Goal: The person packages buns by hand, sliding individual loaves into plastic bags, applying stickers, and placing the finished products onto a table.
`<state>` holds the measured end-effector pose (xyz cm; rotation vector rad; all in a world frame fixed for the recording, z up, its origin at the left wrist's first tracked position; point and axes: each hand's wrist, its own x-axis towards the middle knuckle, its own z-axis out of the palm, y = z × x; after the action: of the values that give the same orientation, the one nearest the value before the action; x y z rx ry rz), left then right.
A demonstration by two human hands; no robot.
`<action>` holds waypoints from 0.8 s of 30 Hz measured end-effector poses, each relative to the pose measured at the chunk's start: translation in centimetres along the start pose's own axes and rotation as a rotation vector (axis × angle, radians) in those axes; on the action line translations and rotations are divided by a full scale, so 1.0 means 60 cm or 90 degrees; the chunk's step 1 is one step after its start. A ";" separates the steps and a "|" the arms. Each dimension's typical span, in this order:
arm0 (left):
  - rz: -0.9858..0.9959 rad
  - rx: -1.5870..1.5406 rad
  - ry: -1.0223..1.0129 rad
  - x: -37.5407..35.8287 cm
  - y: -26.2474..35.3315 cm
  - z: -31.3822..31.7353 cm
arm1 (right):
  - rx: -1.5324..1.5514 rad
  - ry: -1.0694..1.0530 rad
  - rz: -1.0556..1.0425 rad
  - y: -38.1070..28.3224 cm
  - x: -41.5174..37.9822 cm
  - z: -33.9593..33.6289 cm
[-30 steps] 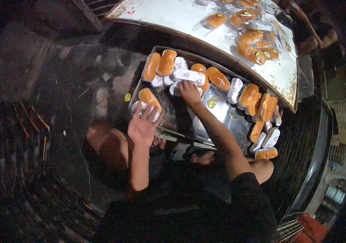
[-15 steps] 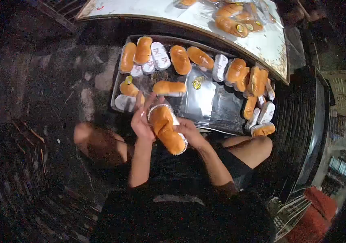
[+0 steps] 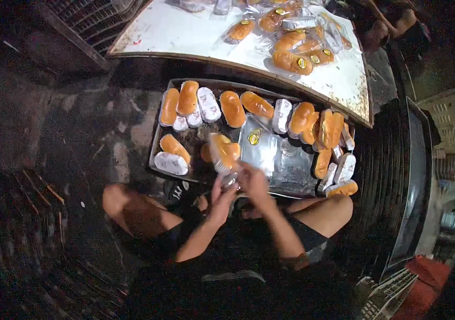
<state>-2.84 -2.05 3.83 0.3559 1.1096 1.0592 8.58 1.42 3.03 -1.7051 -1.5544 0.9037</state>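
A bread roll (image 3: 223, 151) in a pleated paper cup, apparently inside a clear plastic bag, is held up over the near side of the tray, blurred by motion. My left hand (image 3: 221, 198) closes on the gathered plastic at its lower end. Pressed against the same end from the right is my right hand (image 3: 254, 180), fingers closed. Behind the held roll, another roll (image 3: 206, 153) lies partly hidden on the metal tray (image 3: 190, 173). Clear plastic bags (image 3: 267, 152) with round yellow labels (image 3: 254, 136) lie flat in the tray's middle.
Several unbagged rolls (image 3: 232, 108) and white paper-cupped ones (image 3: 171, 162) line the tray's left, back and right sides. Beyond it stands a white table (image 3: 184, 37) bearing bagged, labelled rolls (image 3: 292, 62). Crates (image 3: 91, 21) stand at upper left. Another person's arm (image 3: 398, 24) shows at upper right.
The roll has swung up and away from my lap to over the tray. My hands have come together at its lower end; my left fingers were spread before. The view has tilted upward.
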 end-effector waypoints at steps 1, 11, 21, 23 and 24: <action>-0.008 0.121 -0.115 0.004 0.012 -0.006 | 0.093 -0.020 0.161 -0.033 0.033 -0.048; 0.237 1.128 -0.303 0.128 -0.060 -0.060 | 0.079 0.058 -0.157 -0.027 0.063 -0.053; 0.247 0.720 -0.282 0.046 0.005 0.011 | -0.021 0.098 0.116 0.048 -0.117 0.009; 0.394 0.700 -0.187 0.032 0.017 0.017 | 0.224 -0.027 0.286 0.054 -0.089 -0.020; 0.396 0.698 -0.188 0.016 0.030 0.029 | 0.466 -0.158 0.448 0.052 -0.070 -0.033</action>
<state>-2.19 0.06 5.34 1.7569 1.2532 0.7753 11.69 -3.09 1.76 -1.5955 -0.5604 1.8179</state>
